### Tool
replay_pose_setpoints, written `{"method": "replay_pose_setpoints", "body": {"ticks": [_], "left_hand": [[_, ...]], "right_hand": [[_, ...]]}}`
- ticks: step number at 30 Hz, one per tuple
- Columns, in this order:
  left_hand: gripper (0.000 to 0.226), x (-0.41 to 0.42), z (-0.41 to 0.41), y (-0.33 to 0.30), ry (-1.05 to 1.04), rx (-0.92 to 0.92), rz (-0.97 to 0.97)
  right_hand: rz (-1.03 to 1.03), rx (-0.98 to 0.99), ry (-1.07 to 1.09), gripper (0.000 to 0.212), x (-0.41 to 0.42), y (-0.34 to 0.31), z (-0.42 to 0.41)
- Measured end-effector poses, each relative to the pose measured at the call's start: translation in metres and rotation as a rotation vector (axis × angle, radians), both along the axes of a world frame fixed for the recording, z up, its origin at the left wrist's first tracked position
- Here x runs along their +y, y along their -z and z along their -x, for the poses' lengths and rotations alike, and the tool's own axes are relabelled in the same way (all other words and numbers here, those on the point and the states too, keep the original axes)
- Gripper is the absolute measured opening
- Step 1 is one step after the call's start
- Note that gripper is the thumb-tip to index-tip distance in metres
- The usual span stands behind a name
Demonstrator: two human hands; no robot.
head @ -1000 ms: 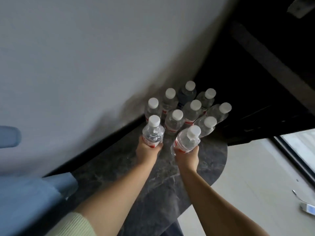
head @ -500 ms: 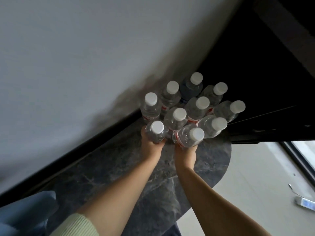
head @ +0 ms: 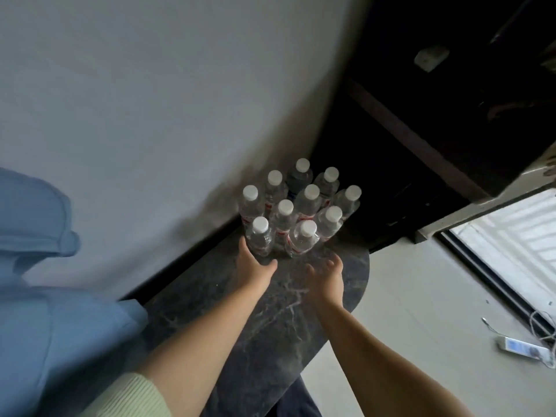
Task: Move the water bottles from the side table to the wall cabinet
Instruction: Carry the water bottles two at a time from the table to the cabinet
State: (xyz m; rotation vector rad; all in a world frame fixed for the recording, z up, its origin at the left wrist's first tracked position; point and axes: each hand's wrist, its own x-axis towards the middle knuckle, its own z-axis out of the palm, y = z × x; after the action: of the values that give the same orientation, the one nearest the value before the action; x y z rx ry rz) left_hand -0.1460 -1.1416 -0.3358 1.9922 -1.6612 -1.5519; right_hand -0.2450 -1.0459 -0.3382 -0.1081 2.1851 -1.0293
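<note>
Dark marbled stone tops the side table, where ten clear water bottles with white caps stand clustered at its far end against the grey wall. Left hand spreads wide, its fingers brushing or nearly touching the nearest bottle, though contact is hard to judge. Right hand hovers open and empty just short of the front right bottle. A blue cushion sits left; a power strip lies on the floor.
</note>
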Motion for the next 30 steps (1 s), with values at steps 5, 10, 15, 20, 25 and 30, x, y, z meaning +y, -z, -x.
{"method": "replay_pose_setpoints", "body": {"ticks": [5, 10, 15, 20, 25, 30], "left_hand": [[0.091, -0.005, 0.007, -0.072, 0.046, 0.031, 0.140], [0.085, -0.015, 0.020, -0.147, 0.138, 0.057, 0.279], [0.065, -0.025, 0.027, -0.222, 0.249, 0.024, 0.491], [0.053, -0.028, 0.039, -0.289, 0.387, -0.016, 0.720], [0.058, -0.028, 0.048, -0.326, 0.437, -0.119, 0.841], [0.058, -0.038, 0.062, -0.353, 0.352, -0.189, 0.922]], "right_hand": [[0.039, 0.131, -0.120, 0.062, 0.003, -0.068, 0.018], [0.018, 0.307, -0.377, 0.071, -0.009, -0.139, 0.039], [-0.029, 0.555, -0.546, 0.071, -0.026, -0.213, 0.051], [-0.036, 0.759, -0.657, 0.064, -0.039, -0.282, 0.061], [0.002, 0.836, -0.716, 0.063, -0.044, -0.325, 0.076], [0.058, 0.907, -0.799, 0.064, -0.069, -0.352, 0.107]]}}
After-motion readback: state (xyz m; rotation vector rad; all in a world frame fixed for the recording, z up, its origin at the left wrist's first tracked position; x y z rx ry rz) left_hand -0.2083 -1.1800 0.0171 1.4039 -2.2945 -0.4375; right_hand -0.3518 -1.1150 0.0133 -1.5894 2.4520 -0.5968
